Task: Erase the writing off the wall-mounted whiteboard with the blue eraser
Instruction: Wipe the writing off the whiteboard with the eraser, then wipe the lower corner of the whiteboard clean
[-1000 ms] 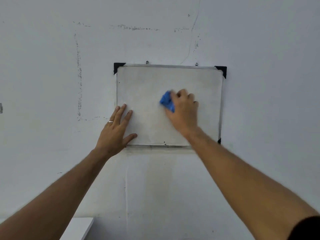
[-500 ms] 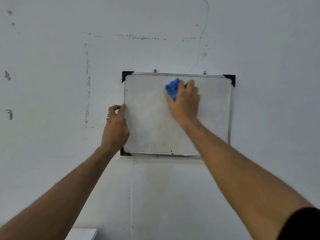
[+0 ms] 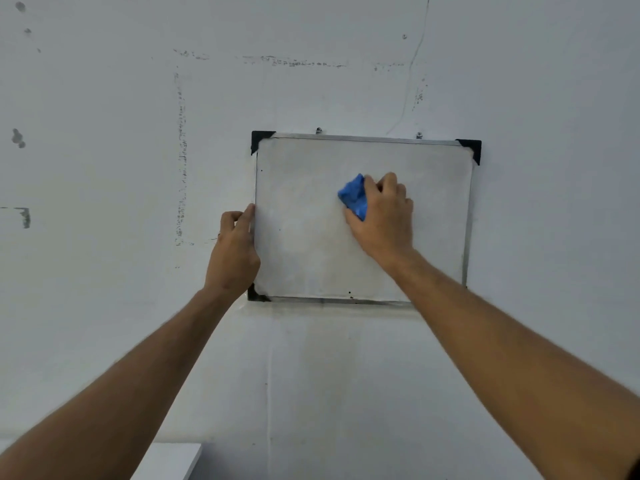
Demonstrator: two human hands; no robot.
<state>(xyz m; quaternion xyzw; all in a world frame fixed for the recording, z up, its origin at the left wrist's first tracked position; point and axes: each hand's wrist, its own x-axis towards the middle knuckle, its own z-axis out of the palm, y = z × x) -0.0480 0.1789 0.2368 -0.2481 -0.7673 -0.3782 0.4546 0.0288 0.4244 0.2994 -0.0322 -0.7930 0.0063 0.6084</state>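
Observation:
A small whiteboard (image 3: 304, 244) with a metal frame and black corner caps hangs on the white wall. Its surface looks smudged grey, with only a few dark specks and no readable writing. My right hand (image 3: 384, 216) grips the blue eraser (image 3: 354, 197) and presses it against the board's middle, slightly right of centre. My left hand (image 3: 235, 251) curls its fingers round the board's left edge, about halfway up, covering part of the frame there.
The wall (image 3: 104, 168) around the board carries dark scuff lines, spots and a thin crack at the upper right. A white surface corner (image 3: 169, 459) shows at the bottom left, below my left forearm.
My right hand swept the eraser up to the board's top edge, then back down to the middle. My left hand went from lying flat on the board to gripping its left edge.

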